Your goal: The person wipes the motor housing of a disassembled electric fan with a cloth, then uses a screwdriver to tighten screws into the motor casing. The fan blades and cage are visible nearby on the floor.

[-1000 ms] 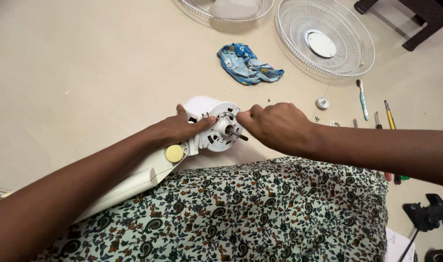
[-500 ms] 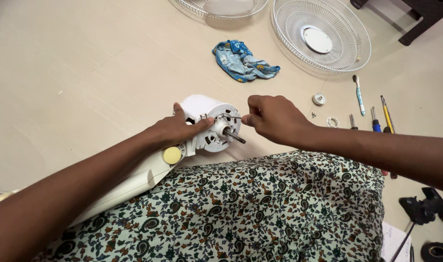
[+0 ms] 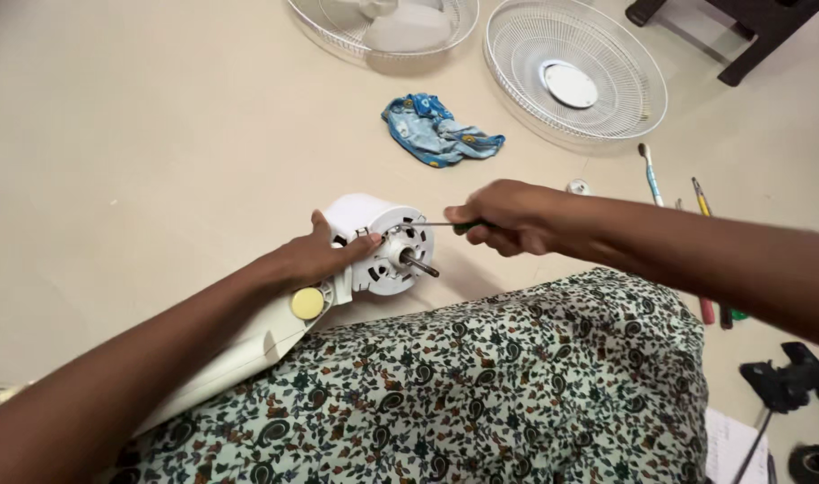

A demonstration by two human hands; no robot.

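Person seated on floor, fan motor housing (image 3: 378,240) (white, round) lying on its side just ahead of the lap, front face w/ vent slots + bare metal shaft (image 3: 418,264) pointing right. White stand neck w/ yellow knob (image 3: 307,303) runs back-left under the left arm.

Left hand (image 3: 315,254) wrapped over housing's near side, thumb on front face rim, fingers curled round the body, firm hold.

Right hand (image 3: 508,215) closed in a fist round a screwdriver (image 3: 445,224), green handle mostly hidden in the palm, thin shank horizontal, tip at upper part of the housing face. Can't tell if tip sits in a screw.

Around: blue patterned cloth (image 3: 435,131) crumpled on floor beyond the motor; two white wire fan grilles (image 3: 575,70) further back, well apart from hands. Toothbrush (image 3: 649,175) + a few small tools on floor right of the right forearm. Floral fabric (image 3: 481,385) covers the lap.
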